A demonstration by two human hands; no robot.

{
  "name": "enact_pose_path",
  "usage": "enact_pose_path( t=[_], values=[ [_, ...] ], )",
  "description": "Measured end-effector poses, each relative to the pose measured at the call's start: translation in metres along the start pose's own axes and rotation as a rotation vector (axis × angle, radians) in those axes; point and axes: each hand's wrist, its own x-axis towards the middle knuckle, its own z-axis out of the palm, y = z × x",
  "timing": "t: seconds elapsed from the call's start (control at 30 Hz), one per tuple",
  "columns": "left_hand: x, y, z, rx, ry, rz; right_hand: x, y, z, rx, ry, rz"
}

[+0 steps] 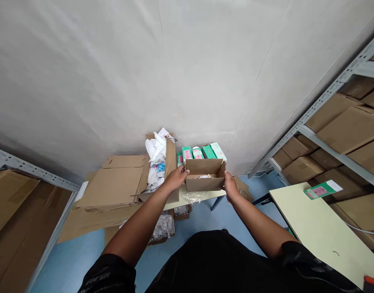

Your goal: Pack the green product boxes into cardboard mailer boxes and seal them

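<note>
An open cardboard box [205, 184] is held level between my two hands, over the pale table [207, 196]. My left hand [177, 178] is closed on its left end and my right hand [231, 186] on its right end. Something small and whitish lies inside the box, too small to name. Just behind stand several green, white and pink cartons [209, 151] in a row by the wall. Under the held box, clear plastic wrap [194, 197] lies at the table's front edge.
Left of my hands, a large carton [171, 158] overflows with white paper [157, 147]. Beside it lie stacked flat cardboard sheets [114, 185]. Bubble wrap [162, 227] fills a box below. On the right, a second table [312, 224] bears a green carton [322, 190]. Box-filled shelves [342, 126] flank me.
</note>
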Motion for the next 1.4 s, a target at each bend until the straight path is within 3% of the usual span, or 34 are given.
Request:
enact_pose_path(
  t=[0.17, 0.3, 0.43, 0.57, 0.77, 1.17, 1.3, 1.4],
  values=[
    [0.007, 0.005, 0.0, 0.031, -0.026, 0.027, -0.013, -0.011, -0.005, 0.019, 0.081, 0.072],
    [0.013, 0.008, 0.014, 0.021, -0.034, 0.07, -0.02, -0.016, -0.019, 0.05, 0.109, 0.145],
    [0.021, 0.017, 0.041, -0.037, -0.034, 0.118, -0.025, -0.019, -0.044, 0.092, 0.142, 0.172],
    [0.026, 0.032, 0.082, -0.075, -0.045, 0.137, -0.024, -0.016, -0.08, 0.08, 0.196, 0.191],
    [0.032, 0.067, 0.161, -0.116, -0.205, 0.137, -0.017, -0.005, -0.16, 0.095, 0.265, 0.181],
    [0.058, 0.14, 0.377, -0.065, -0.409, 0.193, -0.009, 0.019, -0.359, 0.181, 0.5, 0.16],
    [0.059, 0.158, 0.438, -0.048, -0.474, 0.195, -0.012, 0.03, -0.416, 0.169, 0.565, 0.161],
    [0.059, 0.171, 0.475, -0.048, -0.533, 0.182, -0.017, 0.036, -0.446, 0.162, 0.631, 0.165]
  ],
)
